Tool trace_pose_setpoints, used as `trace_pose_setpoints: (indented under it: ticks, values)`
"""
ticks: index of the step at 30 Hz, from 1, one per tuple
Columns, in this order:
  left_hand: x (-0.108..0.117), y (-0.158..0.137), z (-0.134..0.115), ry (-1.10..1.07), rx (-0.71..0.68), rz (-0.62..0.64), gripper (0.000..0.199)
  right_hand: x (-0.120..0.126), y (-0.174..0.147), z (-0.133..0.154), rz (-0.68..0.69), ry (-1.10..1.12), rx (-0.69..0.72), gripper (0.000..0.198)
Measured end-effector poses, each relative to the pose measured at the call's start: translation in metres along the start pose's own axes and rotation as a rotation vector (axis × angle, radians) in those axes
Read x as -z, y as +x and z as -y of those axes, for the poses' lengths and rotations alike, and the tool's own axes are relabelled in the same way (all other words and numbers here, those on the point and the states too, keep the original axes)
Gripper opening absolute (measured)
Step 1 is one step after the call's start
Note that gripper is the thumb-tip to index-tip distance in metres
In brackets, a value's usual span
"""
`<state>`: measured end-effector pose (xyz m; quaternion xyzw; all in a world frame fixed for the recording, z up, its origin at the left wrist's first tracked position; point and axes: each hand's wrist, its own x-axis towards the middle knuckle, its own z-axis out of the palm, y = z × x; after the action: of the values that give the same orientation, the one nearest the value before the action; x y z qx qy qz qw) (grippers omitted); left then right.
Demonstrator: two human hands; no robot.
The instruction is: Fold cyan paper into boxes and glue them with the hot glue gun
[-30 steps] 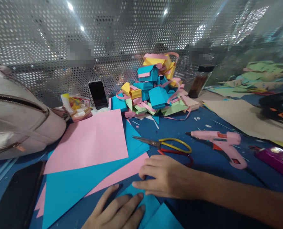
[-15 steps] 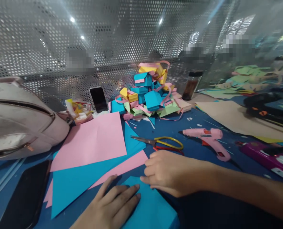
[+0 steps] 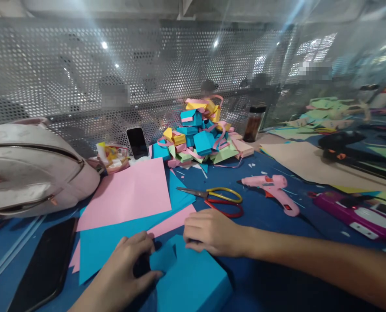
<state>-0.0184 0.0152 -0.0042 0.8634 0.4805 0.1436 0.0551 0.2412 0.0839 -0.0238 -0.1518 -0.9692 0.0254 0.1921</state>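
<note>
A folded blue paper box [image 3: 196, 281] lies at the front of the table, with a small flap raised at its far left corner. My left hand [image 3: 128, 260] curls round that flap, thumb at its near side and fingertips at its far side. At the far edge of the box, the bent fingers of my right hand [image 3: 209, 232] grip the paper; their tips are partly hidden. Just beyond my right hand lie scissors [image 3: 201, 193] with one yellow and one red handle.
Pink [image 3: 128, 190] and blue sheets [image 3: 98, 247] lie left, beside a dark phone [image 3: 45, 264] and a white backpack [image 3: 33, 169]. Right are a pink glue gun [image 3: 274, 188] and purple power strip [image 3: 355, 214]. Behind rises a pile of small paper boxes [image 3: 202, 143].
My left hand has gone from lying flat on the blue paper to curling round its raised flap. My right hand stays at the far edge. The camera view has tilted up slightly.
</note>
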Motion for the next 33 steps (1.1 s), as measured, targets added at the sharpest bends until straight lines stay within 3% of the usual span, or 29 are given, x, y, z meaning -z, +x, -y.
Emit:
trace_pose_setpoints:
  ticks: [3, 5, 10, 13, 20, 26, 29, 33]
  values:
    - [0.001, 0.006, 0.000, -0.049, 0.069, -0.038, 0.007, -0.002, -0.001, 0.000, -0.022, 0.019, 0.006, 0.020]
    - [0.004, 0.010, -0.002, -0.023, 0.099, -0.010, 0.015, -0.003, -0.002, 0.000, -0.022, 0.036, 0.020, 0.020]
    - [0.004, 0.013, -0.003, 0.046, 0.055, -0.035, 0.004, -0.003, -0.003, 0.002, 0.015, 0.046, 0.070, 0.026]
    - [-0.002, 0.010, 0.002, 0.096, 0.024, -0.080, 0.004, -0.004, 0.000, 0.005, 0.092, 0.035, 0.027, 0.034]
    - [-0.017, 0.003, 0.011, 0.156, -0.201, -0.226, 0.017, -0.008, 0.014, 0.010, 0.222, -0.019, -0.049, 0.050]
    - [-0.021, -0.005, 0.023, 0.177, -0.381, -0.220, 0.030, -0.008, 0.014, 0.008, 0.220, -0.002, -0.044, 0.061]
    - [-0.020, -0.011, 0.024, 0.258, -0.424, -0.211, 0.037, -0.010, 0.009, 0.005, 0.140, 0.048, -0.030, 0.049]
    - [-0.017, -0.018, 0.019, 0.322, -0.383, -0.204, 0.042, -0.013, -0.001, 0.001, -0.029, 0.083, -0.018, 0.026]
